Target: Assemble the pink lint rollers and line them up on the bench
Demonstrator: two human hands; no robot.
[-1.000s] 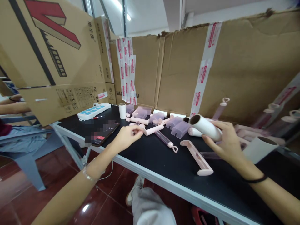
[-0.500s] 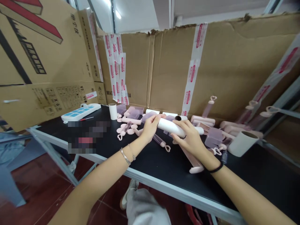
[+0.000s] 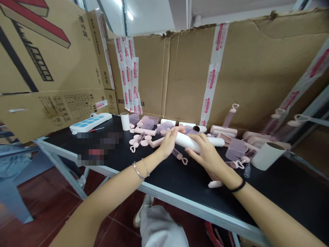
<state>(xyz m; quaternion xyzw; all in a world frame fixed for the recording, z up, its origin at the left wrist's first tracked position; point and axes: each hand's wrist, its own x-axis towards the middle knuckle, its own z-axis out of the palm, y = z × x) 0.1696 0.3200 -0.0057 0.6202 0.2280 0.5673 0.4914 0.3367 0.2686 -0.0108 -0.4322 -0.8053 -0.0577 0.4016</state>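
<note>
My right hand (image 3: 207,153) is wrapped over a white paper roll (image 3: 185,141), held slantwise above the black table. At the roll's left end, my left hand (image 3: 169,142) is stretched out flat, its palm against that end. Below the roll lies a pink handle with a heart-shaped loop (image 3: 181,157). Another white roll (image 3: 216,142) shows just beyond my right fingers. A long pink piece, its rounded end (image 3: 215,184) visible, is partly covered by my right hand and wrist.
Pink parts and translucent lilac covers (image 3: 235,149) are scattered along the back. Wide white rolls stand at the left (image 3: 125,121) and lean at the right (image 3: 267,157). A power strip (image 3: 91,122) and screwdriver (image 3: 96,129) lie far left. Cardboard (image 3: 190,79) walls the back.
My left hand has gone from gripping the roll's left end to lying flat against it, fingers extended. My right hand stays on the roll. The view has shifted slightly.
</note>
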